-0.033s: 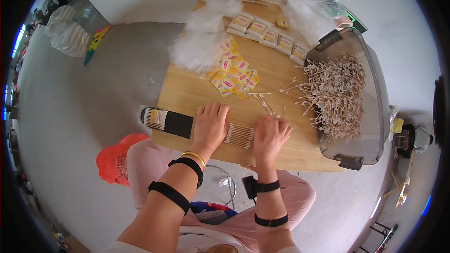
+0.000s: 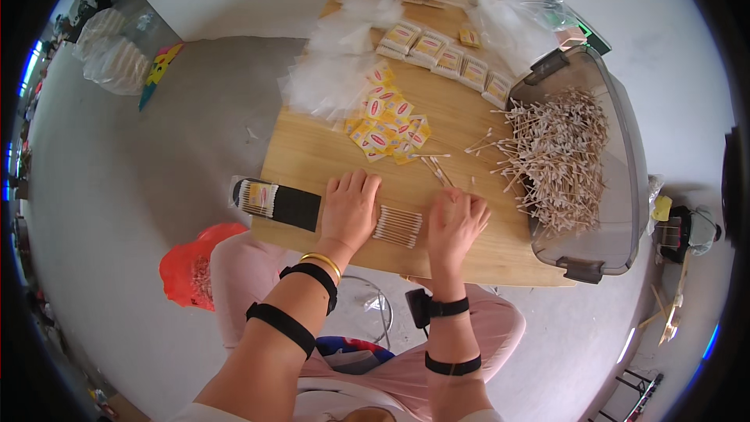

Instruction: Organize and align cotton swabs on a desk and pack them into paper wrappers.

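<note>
A tidy row of cotton swabs lies side by side on the wooden table between my hands. My left hand rests palm down at the row's left side, its fingers stretched flat and holding nothing I can see. On the other side, my right hand has its fingers curled just below a few loose swabs; what they pinch, if anything, is hidden. Left of my left hand lies a black holder with a bundle of swabs and a yellow card at its left end.
A grey plastic bin heaped with swabs stands on the right. Yellow printed cards lie scattered mid-table, beside clear plastic bags. Packed swab bundles line the far side. A red bag is down at the left.
My right hand has shifted slightly right, away from the row of swabs. The left hand has stayed almost where it was.
</note>
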`<state>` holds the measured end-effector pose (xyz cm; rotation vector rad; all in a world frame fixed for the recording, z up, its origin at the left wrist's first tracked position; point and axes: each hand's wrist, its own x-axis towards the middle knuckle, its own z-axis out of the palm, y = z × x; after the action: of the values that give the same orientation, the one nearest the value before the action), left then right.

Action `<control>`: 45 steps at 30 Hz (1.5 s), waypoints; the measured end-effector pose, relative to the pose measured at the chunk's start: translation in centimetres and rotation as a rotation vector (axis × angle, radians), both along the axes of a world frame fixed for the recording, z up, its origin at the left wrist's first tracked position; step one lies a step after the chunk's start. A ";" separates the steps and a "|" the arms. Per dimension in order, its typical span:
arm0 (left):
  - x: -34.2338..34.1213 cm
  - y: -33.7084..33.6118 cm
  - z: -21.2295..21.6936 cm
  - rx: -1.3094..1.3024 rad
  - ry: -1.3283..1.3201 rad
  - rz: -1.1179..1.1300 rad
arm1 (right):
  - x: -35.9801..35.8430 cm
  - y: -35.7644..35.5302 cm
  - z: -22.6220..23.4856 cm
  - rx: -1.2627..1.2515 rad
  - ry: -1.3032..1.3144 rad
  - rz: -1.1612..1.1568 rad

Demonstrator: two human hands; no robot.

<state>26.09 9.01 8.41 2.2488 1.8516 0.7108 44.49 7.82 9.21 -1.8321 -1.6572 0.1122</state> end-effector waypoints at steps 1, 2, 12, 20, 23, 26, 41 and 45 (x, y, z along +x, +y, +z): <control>-0.1 0.0 0.0 0.000 -0.001 0.000 | 0.6 1.1 -0.1 0.019 -0.039 -0.072; -0.1 0.0 0.0 0.000 -0.004 -0.002 | 1.1 1.6 -0.3 0.019 -0.039 -0.072; -0.2 -0.1 0.3 -0.005 -0.025 -0.010 | 2.2 2.2 -1.2 -0.036 -0.081 -0.074; 0.1 0.2 0.3 -0.012 -0.041 -0.016 | 2.8 2.3 -0.8 -0.043 -0.094 -0.075; -0.2 -0.1 0.5 -0.012 -0.027 -0.009 | 2.5 1.7 -0.3 -0.008 -0.041 -0.059; -0.2 -0.1 0.4 -0.008 -0.020 -0.007 | 1.1 1.1 0.4 0.021 -0.046 0.044; -0.3 0.0 0.5 0.020 -0.122 -0.008 | -0.2 -2.2 0.2 -0.119 0.196 0.386; -1.8 -0.8 -0.8 -0.022 -0.443 0.003 | 0.3 -4.4 1.0 -0.149 0.148 0.395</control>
<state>24.27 8.19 7.62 1.8765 1.6352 1.0779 44.76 3.44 10.24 -1.5338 -1.9234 0.5407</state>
